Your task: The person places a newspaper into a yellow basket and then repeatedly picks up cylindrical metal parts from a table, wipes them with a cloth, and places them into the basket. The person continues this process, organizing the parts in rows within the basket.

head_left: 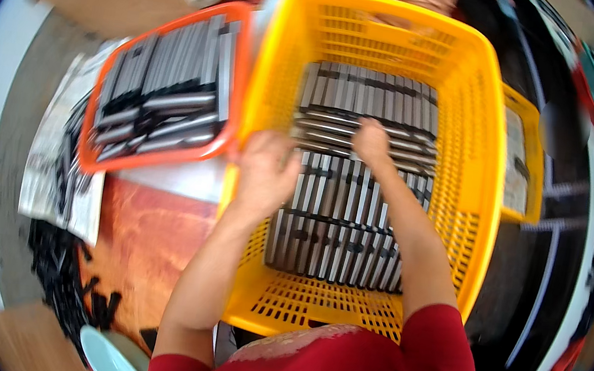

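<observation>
A large yellow plastic basket (473,186) stands in front of me, holding rows of flat grey metal strips (337,254) with black bands. In its middle, several strips (411,148) lie crosswise between the upright rows. My right hand (371,143) is over these crosswise strips, its fingers curled closed; what they grip, if anything, is hidden. My left hand (267,170) is at the basket's left side, near the rim. It is blurred, with the thumb held apart from the fingers, and no strip shows in it.
An orange-red tray (231,105) full of similar strips sits left of the basket. Newspaper (51,175) and a heap of black strips (64,275) lie farther left. A pale blue basin (113,360) is at lower left. A smaller yellow basket (535,168) stands on the right.
</observation>
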`<state>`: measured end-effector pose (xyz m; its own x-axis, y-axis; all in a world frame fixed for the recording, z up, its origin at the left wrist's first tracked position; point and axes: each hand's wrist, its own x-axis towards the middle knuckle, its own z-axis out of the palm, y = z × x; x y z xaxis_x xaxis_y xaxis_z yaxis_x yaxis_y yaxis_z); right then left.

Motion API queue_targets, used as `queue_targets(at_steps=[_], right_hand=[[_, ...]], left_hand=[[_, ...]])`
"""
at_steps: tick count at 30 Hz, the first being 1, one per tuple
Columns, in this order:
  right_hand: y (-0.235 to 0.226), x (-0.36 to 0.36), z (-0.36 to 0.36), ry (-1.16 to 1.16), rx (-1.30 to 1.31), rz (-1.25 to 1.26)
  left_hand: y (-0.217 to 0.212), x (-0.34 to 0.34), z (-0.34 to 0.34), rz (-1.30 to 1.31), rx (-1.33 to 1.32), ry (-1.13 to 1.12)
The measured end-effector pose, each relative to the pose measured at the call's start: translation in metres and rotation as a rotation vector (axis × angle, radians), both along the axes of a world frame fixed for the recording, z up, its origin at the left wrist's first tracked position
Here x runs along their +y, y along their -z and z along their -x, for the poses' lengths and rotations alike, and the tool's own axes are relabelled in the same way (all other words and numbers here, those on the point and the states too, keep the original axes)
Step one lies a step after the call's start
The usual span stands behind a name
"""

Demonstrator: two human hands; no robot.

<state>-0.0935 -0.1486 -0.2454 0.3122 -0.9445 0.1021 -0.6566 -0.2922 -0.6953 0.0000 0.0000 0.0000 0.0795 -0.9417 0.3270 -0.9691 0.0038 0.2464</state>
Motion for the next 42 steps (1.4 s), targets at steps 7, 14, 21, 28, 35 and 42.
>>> queue_targets(at_steps=[7,14,21,28,35,42], right_hand=[[-0.009,-0.04,0.184,-0.05,0.339,0.078],[-0.088,0.006,0.162,-0.314,0.262,0.121],[-0.191,0.063,0.14,-0.671,0.329,0.035],[-0.219,0.124,0.118,-0.959,0.518,0.07],[-0.243,0.19,0.151,-1.222,0.643,0.139],[-0.269,0.225,0.226,-1.074,0.415,0.188]], left_hand=[[0.078,-0.026,0.084,0.102,0.369,0.03],[0.094,-0.017,0.08,0.179,0.385,0.083],[0.056,0.006,0.079,-0.014,0.361,0.104],[0.05,0.094,0.079,-0.033,0.429,0.021],[0.037,0.166,0.092,-0.176,0.388,0.08],[0.056,0.189,0.094,0.012,0.228,0.036]])
